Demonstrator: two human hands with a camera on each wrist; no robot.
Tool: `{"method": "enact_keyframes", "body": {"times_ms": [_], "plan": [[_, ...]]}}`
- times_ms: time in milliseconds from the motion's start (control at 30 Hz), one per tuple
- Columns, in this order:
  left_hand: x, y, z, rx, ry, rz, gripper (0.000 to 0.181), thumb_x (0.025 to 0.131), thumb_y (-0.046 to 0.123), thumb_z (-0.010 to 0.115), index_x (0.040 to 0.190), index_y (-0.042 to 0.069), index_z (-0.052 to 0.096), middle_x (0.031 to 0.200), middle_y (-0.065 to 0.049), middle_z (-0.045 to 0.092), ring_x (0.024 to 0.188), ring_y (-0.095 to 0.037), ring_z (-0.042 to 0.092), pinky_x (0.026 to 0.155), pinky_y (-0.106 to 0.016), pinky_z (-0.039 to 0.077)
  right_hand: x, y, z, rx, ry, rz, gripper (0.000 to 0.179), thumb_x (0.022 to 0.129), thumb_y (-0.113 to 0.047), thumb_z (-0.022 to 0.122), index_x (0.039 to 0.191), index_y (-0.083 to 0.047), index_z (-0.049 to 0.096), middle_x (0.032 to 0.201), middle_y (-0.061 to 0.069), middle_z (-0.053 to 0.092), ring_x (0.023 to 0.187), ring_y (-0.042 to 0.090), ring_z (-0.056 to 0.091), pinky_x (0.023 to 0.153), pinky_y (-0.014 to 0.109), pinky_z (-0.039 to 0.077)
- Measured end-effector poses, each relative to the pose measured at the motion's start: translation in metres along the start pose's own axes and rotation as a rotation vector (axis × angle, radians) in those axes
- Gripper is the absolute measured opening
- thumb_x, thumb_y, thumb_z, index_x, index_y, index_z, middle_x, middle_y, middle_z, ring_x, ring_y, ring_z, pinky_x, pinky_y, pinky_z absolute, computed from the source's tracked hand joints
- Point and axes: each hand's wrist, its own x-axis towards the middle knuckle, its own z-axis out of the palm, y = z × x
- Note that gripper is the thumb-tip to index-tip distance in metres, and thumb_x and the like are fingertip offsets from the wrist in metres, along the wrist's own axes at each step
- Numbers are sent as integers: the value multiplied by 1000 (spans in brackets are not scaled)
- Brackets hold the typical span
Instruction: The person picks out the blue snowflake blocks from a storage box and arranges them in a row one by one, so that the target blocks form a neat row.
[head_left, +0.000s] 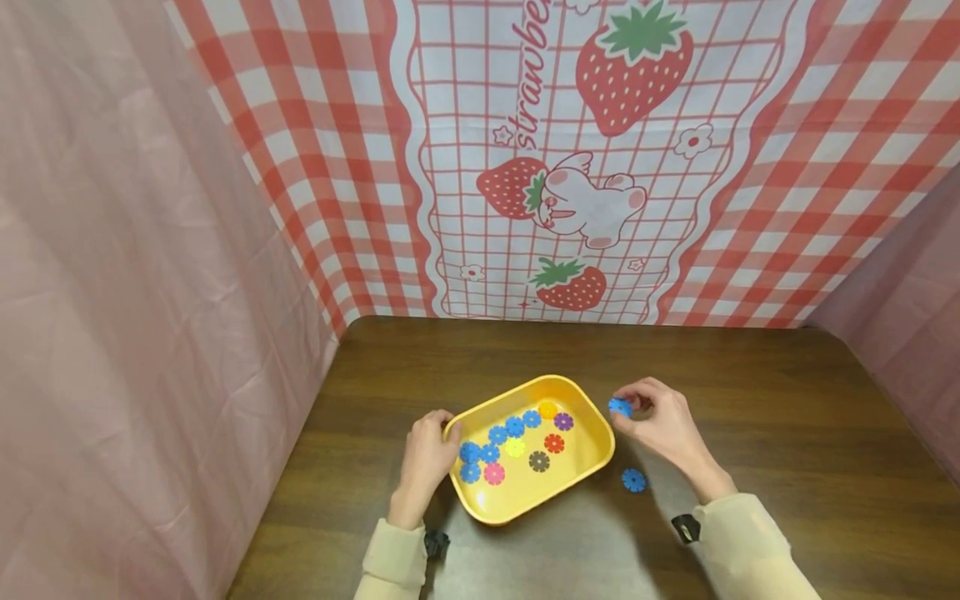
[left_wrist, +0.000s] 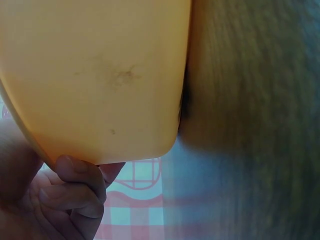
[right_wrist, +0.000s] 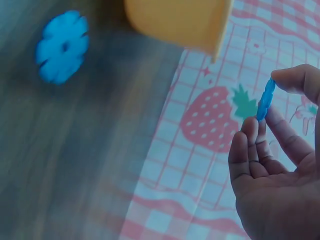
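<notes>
Grips the yellow tray [head_left: 525, 493] by its left end with the left hand [head_left: 427, 454], fingers curled. Pinches a blue disc [head_left: 619, 407] with the right hand [head_left: 666, 423], just right of the tray. Has another blue disc [head_left: 633, 480] nearer on the table [head_left: 390, 358], multicoloured discs [head_left: 514, 427] inside the tray.

You have fourteen notched discs [head_left: 633, 480] showing: eight blue discs [head_left: 498, 435], one orange disc [head_left: 548, 410], one purple disc [head_left: 563, 422], one red disc [head_left: 554, 443], one yellow disc [head_left: 515, 447], one brown disc [head_left: 539, 461] and one pink disc [head_left: 493, 473]. Your single yellow tray [head_left: 517, 494] contains twelve, six of them blue; one blue is in your right hand [head_left: 666, 419], and one lies on the one table [head_left: 375, 375].
</notes>
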Motion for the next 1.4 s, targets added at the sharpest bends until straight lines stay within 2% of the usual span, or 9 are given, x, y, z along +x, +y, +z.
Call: {"method": "enact_keyframes", "body": {"times_ms": [267,667,967,1400], "plan": [[1,-2,-1,1,15,-1,11,89,12,70,91,1,71,87,-10,69,74,-27,64,68,-43,53,-21,20,-8,-19,31,-12,22,66,-2,84,84,-8,73,79,-4,61,70,14,53,66,13,40],[0,-1,0,-8,3,-17,13,90,14,70,92,1,71,88,-10,69,75,-26,64,69,-42,53,-54,47,-9,-52,-16,13,26,64,-1,86,84,-9,72,76,-4,58,68,11,51,63,16,39],[1,1,-1,-15,-1,-16,13,91,14,69,93,2,71,89,-10,69,76,-26,64,70,-42,53,-72,56,-12,-75,-67,20,27,63,-1,86,84,-9,72,79,-5,60,69,6,51,62,19,42],[0,2,-1,-11,-8,-16,13,91,15,69,92,2,71,87,-9,68,73,-23,63,67,-40,53,-82,62,-10,-37,-191,15,31,62,-2,88,84,-14,70,82,-10,58,70,6,51,61,24,45]]}}
